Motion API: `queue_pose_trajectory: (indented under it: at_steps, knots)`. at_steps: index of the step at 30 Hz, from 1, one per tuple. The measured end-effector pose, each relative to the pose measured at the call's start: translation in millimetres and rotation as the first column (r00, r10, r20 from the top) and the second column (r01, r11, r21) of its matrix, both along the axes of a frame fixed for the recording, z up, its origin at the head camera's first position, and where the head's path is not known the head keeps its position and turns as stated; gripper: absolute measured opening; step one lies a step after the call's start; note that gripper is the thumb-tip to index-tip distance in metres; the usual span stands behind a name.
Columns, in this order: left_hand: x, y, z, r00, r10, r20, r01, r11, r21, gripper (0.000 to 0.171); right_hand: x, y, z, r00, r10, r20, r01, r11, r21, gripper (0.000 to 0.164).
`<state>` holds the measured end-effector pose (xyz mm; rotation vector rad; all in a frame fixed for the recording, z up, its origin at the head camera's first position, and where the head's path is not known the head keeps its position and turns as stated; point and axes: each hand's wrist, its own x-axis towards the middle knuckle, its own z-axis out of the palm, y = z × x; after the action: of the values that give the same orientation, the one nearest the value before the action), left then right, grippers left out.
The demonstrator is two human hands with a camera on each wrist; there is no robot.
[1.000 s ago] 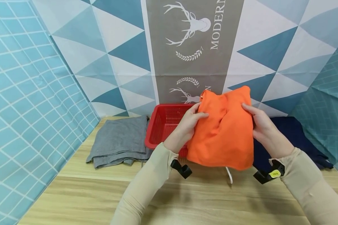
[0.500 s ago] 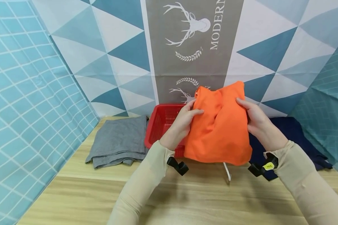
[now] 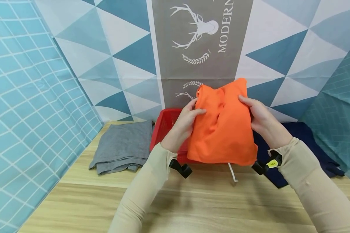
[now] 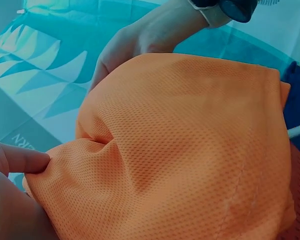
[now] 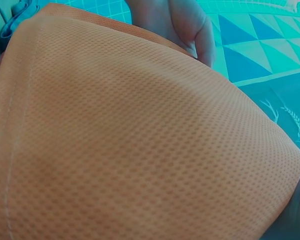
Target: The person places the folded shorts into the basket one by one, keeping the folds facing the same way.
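Both hands hold up a folded orange mesh garment in front of the red basket. My left hand grips its left edge, thumb on the near face and fingers behind. On the opposite edge my right hand pinches it the same way, its other fingers mostly hidden. Creases run down the upper middle of the cloth. Close up in the left wrist view, the thumb presses the orange fabric, and stitched hem lines show. The right wrist view is mostly filled by the fabric.
Folded grey cloth lies left of the basket on the wooden table. Dark navy cloth lies to the right. A white rod-like piece sticks out below the garment. Patterned sheets hang behind and at the sides.
Both hands have moved left and slightly up with the orange garment, which now covers more of the red basket. Their hold on it looks the same. The grey and navy cloths have not moved.
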<state>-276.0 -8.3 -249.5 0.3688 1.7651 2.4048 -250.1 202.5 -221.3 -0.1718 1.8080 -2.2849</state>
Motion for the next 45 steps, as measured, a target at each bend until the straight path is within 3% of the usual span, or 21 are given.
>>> queue_pose_trajectory:
  at_steps: [9,13,18,25,30,35,45]
  knots:
    - [-3.1,-7.1,4.6,1.0,0.021,-0.011,-0.021,1.0,0.008,0.049,-4.8,-8.6,6.9,0.999,0.036,-0.003,-0.036,0.998,-0.056,0.07]
    - [-5.6,-9.5,8.4,0.999,0.052,-0.008,-0.052,0.998,-0.029,0.05,-7.7,-13.7,9.6,1.0,0.011,-0.022,-0.012,1.0,-0.013,0.07]
    - [-10.7,-13.4,11.4,0.998,0.067,-0.002,-0.067,0.995,-0.068,0.052,-12.7,-19.1,11.3,1.0,-0.017,-0.016,0.017,0.999,-0.034,0.064]
    - [-19.5,-18.9,13.9,0.995,0.052,-0.081,-0.059,0.995,-0.079,0.051,-23.2,-27.9,9.1,0.997,-0.052,-0.061,0.048,0.997,-0.061,0.035]
    - [-24.4,-22.4,15.2,0.992,0.076,-0.098,-0.086,0.991,-0.1,0.051,-30.9,-33.8,8.4,0.995,-0.069,-0.077,0.063,0.994,-0.086,0.043]
    - [-27.8,-27.3,10.6,0.992,0.096,-0.082,-0.104,0.989,-0.105,0.052,-37.5,-40.6,4.7,0.991,-0.085,-0.103,0.082,0.996,-0.037,0.054]
    - [-31.5,-31.6,-10.2,0.995,0.083,-0.047,-0.088,0.992,-0.095,0.054,-41.8,-42.2,-15.3,0.992,-0.073,-0.108,0.078,0.996,0.047,0.05]
